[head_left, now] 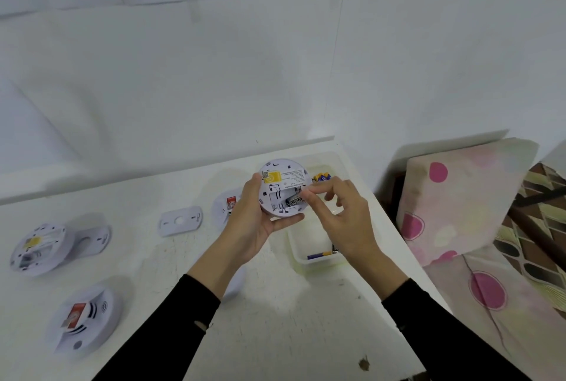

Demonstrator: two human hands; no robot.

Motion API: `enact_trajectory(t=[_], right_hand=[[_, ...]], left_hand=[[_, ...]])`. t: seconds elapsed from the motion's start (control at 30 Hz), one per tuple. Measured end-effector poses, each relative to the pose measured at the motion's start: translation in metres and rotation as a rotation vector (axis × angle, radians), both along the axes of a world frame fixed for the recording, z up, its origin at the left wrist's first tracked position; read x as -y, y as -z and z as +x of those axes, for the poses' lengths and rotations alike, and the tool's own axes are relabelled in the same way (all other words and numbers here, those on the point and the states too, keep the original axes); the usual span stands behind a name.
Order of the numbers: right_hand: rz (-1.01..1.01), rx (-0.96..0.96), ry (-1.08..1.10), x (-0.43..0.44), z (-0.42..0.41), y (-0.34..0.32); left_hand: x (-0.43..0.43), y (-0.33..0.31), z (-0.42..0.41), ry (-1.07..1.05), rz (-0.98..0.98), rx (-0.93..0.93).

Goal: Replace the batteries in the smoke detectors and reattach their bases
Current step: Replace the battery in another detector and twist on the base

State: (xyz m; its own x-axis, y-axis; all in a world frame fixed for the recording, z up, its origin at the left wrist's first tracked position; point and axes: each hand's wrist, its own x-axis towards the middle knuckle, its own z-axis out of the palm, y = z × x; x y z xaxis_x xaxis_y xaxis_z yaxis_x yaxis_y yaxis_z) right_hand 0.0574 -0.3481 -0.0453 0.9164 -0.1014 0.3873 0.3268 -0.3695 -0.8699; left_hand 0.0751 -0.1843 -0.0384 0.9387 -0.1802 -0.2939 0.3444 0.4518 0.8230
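My left hand (251, 221) holds a round white smoke detector (280, 180) above the table, its back with a yellow label turned toward me. A dark battery (294, 199) lies in its open compartment. My right hand (340, 212) pinches at that battery with thumb and forefinger. A loose white base plate (180, 221) lies flat on the table left of my hands. Further left, another detector (38, 247) lies back up with its base (92, 239) beside it. A third detector (84, 318) with a red tag sits face up at front left. One more detector (225, 206) shows behind my left hand.
Two clear plastic trays (294, 246) stand under my right hand; the near one holds a blue and yellow battery (318, 255), the far one more batteries (321, 177). The white table (291, 319) ends just right of them. Patterned cushions (459, 196) lie beyond that edge.
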Motion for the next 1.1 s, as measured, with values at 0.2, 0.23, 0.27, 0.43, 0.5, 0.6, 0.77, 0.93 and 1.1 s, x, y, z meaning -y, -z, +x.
enact_trajectory(t=[0.2,0.23,0.27,0.43,0.5,0.6,0.77,0.93,1.1], right_hand=[[-0.103,0.091,-0.062,0.002,0.008,0.006],[-0.109,0.104,-0.066,0.002,0.008,0.008],[-0.114,0.126,-0.067,0.001,0.008,0.01],[-0.211,0.273,-0.072,-0.002,0.01,0.015],[-0.263,0.324,-0.063,-0.002,0.012,0.015],[-0.391,0.395,-0.034,0.0,0.017,0.016],[-0.637,0.503,-0.024,0.005,0.02,0.019],[-0.27,0.196,-0.14,0.015,0.023,0.003],[-0.474,-0.353,0.1,0.047,0.032,0.01]], left_hand=[[-0.001,-0.003,-0.001,0.018,-0.013,-0.028],[-0.002,-0.003,-0.001,0.021,-0.021,-0.032],[-0.002,-0.003,-0.001,0.023,-0.033,-0.038],[-0.005,-0.005,-0.001,0.035,-0.054,-0.059],[-0.004,-0.006,-0.001,0.024,-0.063,-0.072],[-0.003,-0.005,0.0,0.017,-0.062,-0.063],[-0.003,0.0,0.0,0.035,-0.021,-0.056],[0.003,0.003,0.0,0.025,-0.02,-0.079],[-0.001,0.003,0.008,-0.006,-0.027,-0.082]])
